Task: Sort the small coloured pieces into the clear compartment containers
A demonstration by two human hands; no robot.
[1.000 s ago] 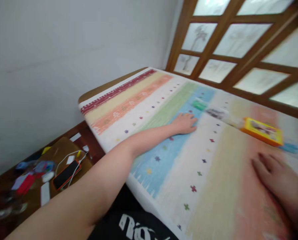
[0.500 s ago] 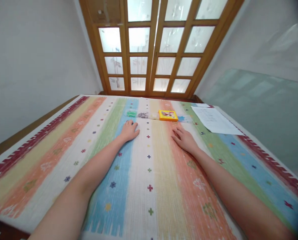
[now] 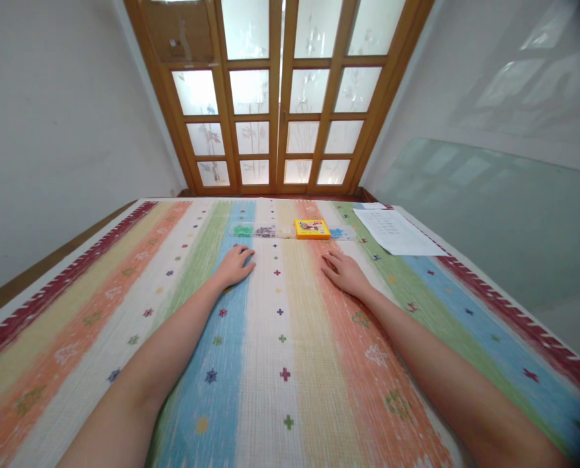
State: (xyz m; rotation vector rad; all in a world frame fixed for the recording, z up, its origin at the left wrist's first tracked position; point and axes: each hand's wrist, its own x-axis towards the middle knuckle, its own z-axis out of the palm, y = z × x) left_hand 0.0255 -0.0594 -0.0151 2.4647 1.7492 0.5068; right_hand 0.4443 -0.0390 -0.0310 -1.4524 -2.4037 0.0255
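While left hand (image 3: 235,265), right hand (image 3: 347,274) are being rested, fingers loosely bent, nothing being gripped, box (image 3: 312,229) is being seen beyond right fingers; could be getting knocked by low reach.

A white sheet of paper (image 3: 394,233) lies near the far right corner of the striped surface (image 3: 265,390). Beyond stand wooden doors (image 3: 273,97) with frosted panes; a pale green panel (image 3: 484,214) shows along the right-hand wall (image 3: 426,84).

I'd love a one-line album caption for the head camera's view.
Left hand and right hand rest on a striped tablecloth, short of a yellow box and clear plastic packaging.
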